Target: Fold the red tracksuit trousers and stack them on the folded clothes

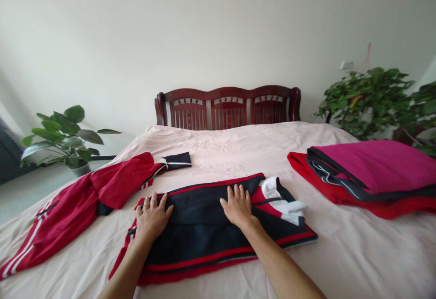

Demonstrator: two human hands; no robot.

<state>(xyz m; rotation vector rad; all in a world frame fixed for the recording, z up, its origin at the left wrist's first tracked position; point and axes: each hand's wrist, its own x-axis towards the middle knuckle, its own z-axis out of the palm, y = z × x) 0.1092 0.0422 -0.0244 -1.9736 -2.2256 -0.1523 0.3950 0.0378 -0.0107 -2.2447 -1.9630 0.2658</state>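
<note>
A dark navy garment with red edging (200,240) lies folded flat on the pink bedsheet (235,149), with a red and white part showing at its right end. My left hand (152,217) rests on its left end, palm down with the fingers spread. On the upper right part of the dark cloth lies my right hand (238,206), also palm down, fingers apart. Neither hand grips anything. Beneath the dark cloth, red fabric shows along the near and left edges.
A red garment with white stripes (75,199) stretches across the bed's left side. At the right sits a stack of folded magenta, dark and red clothes (378,167). Beyond the bed are a wooden backrest (228,108) and potted plants left (64,135) and right (368,99).
</note>
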